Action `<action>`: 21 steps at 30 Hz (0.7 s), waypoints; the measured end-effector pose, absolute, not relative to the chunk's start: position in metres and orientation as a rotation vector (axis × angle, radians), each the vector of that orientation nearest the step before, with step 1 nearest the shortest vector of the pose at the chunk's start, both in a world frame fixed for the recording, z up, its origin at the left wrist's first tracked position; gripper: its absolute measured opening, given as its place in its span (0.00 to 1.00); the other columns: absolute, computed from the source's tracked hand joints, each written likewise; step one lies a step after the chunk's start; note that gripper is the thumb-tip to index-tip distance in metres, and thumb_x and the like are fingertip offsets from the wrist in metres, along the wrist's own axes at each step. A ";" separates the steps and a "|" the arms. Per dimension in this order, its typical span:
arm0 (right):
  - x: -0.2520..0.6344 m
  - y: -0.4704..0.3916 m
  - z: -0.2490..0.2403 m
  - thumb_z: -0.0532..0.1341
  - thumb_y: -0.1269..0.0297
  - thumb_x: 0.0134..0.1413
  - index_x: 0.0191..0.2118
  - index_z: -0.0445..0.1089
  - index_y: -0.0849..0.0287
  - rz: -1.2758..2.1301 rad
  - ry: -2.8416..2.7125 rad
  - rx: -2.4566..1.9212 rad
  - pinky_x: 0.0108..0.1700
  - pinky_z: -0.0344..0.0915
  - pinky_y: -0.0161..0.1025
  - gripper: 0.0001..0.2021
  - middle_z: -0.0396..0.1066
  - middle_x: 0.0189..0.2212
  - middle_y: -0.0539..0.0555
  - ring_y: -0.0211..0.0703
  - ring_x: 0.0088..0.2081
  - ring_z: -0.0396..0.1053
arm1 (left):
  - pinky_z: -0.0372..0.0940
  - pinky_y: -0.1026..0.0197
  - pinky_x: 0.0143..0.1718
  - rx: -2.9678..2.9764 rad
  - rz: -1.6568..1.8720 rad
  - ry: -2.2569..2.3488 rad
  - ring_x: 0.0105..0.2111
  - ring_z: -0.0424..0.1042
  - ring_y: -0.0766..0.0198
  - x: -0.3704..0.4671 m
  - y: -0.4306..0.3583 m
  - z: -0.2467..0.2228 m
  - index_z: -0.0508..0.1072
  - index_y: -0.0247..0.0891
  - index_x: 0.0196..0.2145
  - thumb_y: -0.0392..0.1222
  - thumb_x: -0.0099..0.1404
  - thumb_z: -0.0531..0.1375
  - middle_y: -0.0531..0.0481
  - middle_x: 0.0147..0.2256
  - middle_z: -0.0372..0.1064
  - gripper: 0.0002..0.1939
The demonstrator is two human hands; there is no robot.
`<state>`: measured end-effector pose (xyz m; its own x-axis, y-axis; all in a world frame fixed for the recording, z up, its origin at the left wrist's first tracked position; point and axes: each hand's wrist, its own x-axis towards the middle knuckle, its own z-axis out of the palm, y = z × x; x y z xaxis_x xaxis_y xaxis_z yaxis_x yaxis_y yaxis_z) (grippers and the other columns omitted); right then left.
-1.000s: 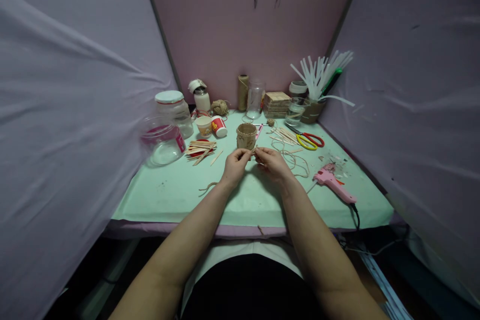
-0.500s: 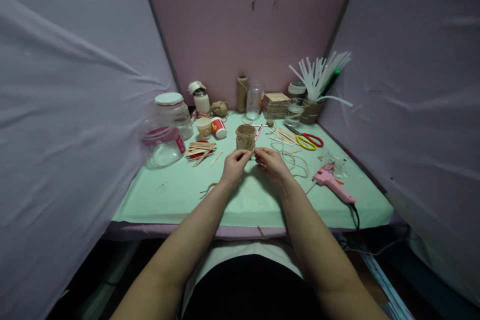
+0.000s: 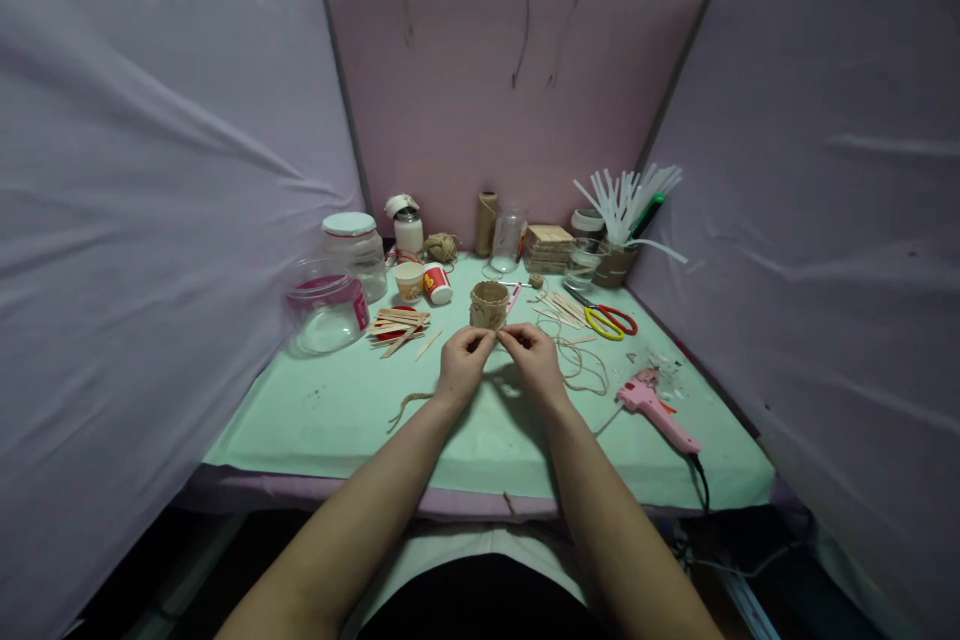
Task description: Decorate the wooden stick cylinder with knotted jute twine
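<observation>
In the middle of the table stands a small brown pot wrapped in jute twine (image 3: 489, 304), with a braided-looking rim. Just in front of it, my left hand (image 3: 463, 362) and my right hand (image 3: 534, 360) meet with thumbs and forefingers pinched. A thin strand of twine seems to run between the fingertips, though most of it is hidden. Loose loops of jute twine (image 3: 604, 375) lie on the cloth to the right of my right hand. A short twine piece (image 3: 405, 405) lies left of my left forearm.
Craft sticks (image 3: 399, 325), paper cups (image 3: 409, 282) and clear jars (image 3: 328, 315) stand at left. Scissors (image 3: 604, 322), a pink glue gun (image 3: 658, 412) and a holder of white glue sticks (image 3: 619, 210) are at right. A twine roll (image 3: 486, 223) stands behind. Fabric walls flank the table.
The camera has tilted up, so the table sits lower in view. My hands have drawn closer together, fingertips now nearly touching in front of the pot.
</observation>
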<state>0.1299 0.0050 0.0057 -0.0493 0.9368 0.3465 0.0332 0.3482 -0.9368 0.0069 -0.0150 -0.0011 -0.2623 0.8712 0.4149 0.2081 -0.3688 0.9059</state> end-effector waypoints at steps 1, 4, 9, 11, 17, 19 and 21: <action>0.130 0.005 0.005 0.64 0.58 0.44 0.28 0.73 0.55 0.947 -1.419 -0.955 0.38 0.61 0.41 0.07 0.70 0.29 0.52 0.43 0.33 0.65 | 0.61 0.63 0.35 1.454 1.683 1.334 0.30 0.67 0.65 0.007 -0.015 -0.001 0.76 0.36 0.26 0.44 0.55 0.60 0.50 0.27 0.71 0.09; 0.128 0.000 0.006 0.63 0.60 0.46 0.26 0.71 0.56 0.865 -1.490 -0.957 0.38 0.60 0.39 0.06 0.68 0.28 0.51 0.41 0.32 0.63 | 0.59 0.64 0.32 1.238 1.667 1.306 0.28 0.65 0.68 0.008 -0.014 -0.001 0.74 0.35 0.24 0.43 0.51 0.62 0.52 0.25 0.69 0.07; 0.124 -0.003 0.008 0.64 0.59 0.45 0.26 0.70 0.55 1.001 -1.502 -0.876 0.35 0.59 0.38 0.06 0.67 0.29 0.50 0.39 0.32 0.63 | 0.44 0.68 0.19 0.790 1.390 1.041 0.18 0.51 0.75 0.007 -0.009 -0.005 0.68 0.35 0.21 0.46 0.47 0.64 0.57 0.18 0.56 0.12; 0.124 0.000 0.007 0.66 0.56 0.41 0.27 0.69 0.56 1.245 -1.305 -0.905 0.30 0.57 0.36 0.10 0.65 0.25 0.48 0.37 0.28 0.61 | 0.45 0.67 0.19 0.858 1.374 1.023 0.19 0.53 0.74 0.007 -0.010 -0.006 0.69 0.35 0.23 0.48 0.48 0.64 0.56 0.20 0.59 0.13; 0.126 0.006 0.004 0.70 0.53 0.33 0.26 0.68 0.57 1.547 -1.033 -0.945 0.23 0.50 0.32 0.16 0.60 0.20 0.46 0.33 0.23 0.55 | 0.59 0.63 0.35 1.443 1.625 1.327 0.31 0.66 0.65 0.009 -0.017 -0.004 0.74 0.36 0.28 0.46 0.58 0.59 0.50 0.28 0.70 0.11; 0.127 0.005 0.003 0.70 0.52 0.32 0.27 0.69 0.57 1.479 -1.103 -0.957 0.24 0.53 0.32 0.17 0.61 0.21 0.46 0.33 0.24 0.56 | 0.60 0.62 0.36 1.498 1.639 1.363 0.32 0.67 0.64 0.008 -0.018 -0.004 0.74 0.36 0.29 0.45 0.59 0.59 0.49 0.29 0.70 0.10; 0.128 0.006 0.002 0.70 0.50 0.33 0.27 0.69 0.57 1.405 -1.183 -0.992 0.24 0.53 0.32 0.18 0.61 0.21 0.47 0.33 0.24 0.55 | 0.60 0.62 0.36 1.507 1.623 1.378 0.32 0.67 0.64 0.007 -0.017 -0.005 0.74 0.36 0.29 0.44 0.59 0.59 0.48 0.30 0.71 0.09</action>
